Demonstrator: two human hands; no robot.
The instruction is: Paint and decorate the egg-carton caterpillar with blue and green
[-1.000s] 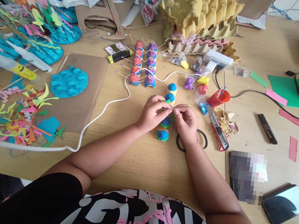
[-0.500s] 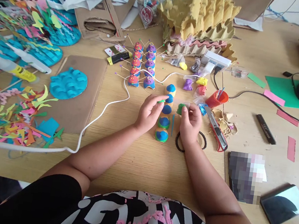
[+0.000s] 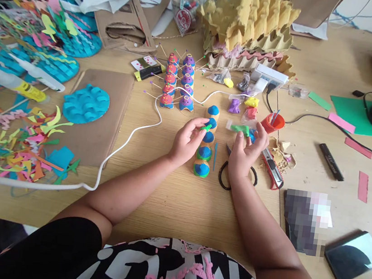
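Note:
My left hand [image 3: 187,143] pinches a small lump of green clay [image 3: 207,127] between thumb and fingertips. It is beside a column of egg-carton cups [image 3: 204,153] topped with blue clay; the two nearest also have green around their sides. My right hand [image 3: 246,153] has thumb and fingers apart and holds nothing. Just beyond its thumb lies a packet of green clay [image 3: 240,128] in clear plastic. Black-handled scissors [image 3: 225,176] lie partly hidden under the right wrist. Between the hands is a thin blue stick [image 3: 215,156].
Finished-looking painted cups with pins [image 3: 169,80] stand beyond a white cable [image 3: 131,137]. To the right are an orange cup [image 3: 273,122], a box cutter [image 3: 272,171] and a black marker [image 3: 331,161]. Paper scraps [image 3: 30,146] cover the left; egg trays [image 3: 249,20] are stacked behind.
My right hand has let go of the green clay packet, opened its fingers and shifted slightly right. The left hand stays in place, with more of its green lump showing.

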